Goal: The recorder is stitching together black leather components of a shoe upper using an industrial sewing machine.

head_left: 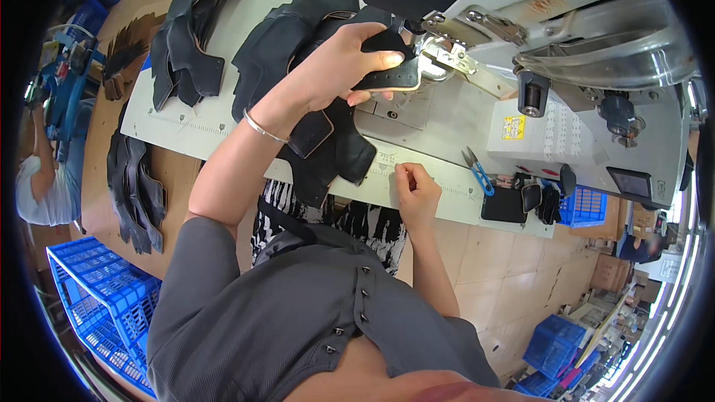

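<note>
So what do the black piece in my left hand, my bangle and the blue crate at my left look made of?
The black piece in your left hand: looks like leather or a synthetic lookalike, low sheen, from its pale cut edge. The bangle: probably polished metal, from its silvery shine. The blue crate: most likely moulded plastic, slightly glossy, from its even colour and lattice walls.

A pale tiled floor (488, 268) meets bright strip lights (683, 274).
</note>
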The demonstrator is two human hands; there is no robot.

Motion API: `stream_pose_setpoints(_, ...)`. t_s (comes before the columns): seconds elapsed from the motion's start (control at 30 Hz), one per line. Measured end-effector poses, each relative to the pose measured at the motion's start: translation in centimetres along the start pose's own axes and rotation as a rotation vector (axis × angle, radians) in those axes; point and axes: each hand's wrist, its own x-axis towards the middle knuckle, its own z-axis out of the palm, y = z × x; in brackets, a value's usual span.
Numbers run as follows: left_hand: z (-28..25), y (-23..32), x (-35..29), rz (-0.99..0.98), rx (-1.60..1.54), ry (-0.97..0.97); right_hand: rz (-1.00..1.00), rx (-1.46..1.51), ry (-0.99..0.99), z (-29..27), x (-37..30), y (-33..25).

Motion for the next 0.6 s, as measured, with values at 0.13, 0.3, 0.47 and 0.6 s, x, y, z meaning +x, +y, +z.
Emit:
stream_pose_setpoints(0.13,-0.6,0.3,0.5,0.002,0.011,-0.035,-0.035,-0.025,0.018,0.1,-0.2,0.3)
stream_pose_setpoints(0.3,-0.8,1.2,1.0,-0.027,0.011,-0.055,-0.051,-0.032,0.033,0.3,-0.2,0.6)
stream_pose_setpoints(0.47,-1.3,1.4,1.7,-0.056,-0.020,-0.040,-0.061,-0.012,0.042,0.3,-0.2,0.6)
stream_pose_setpoints(0.6,-2.2,1.1,2.9,-0.095,0.052,-0.088,-0.056,0.003,0.055,0.5,-0.3,0.7)
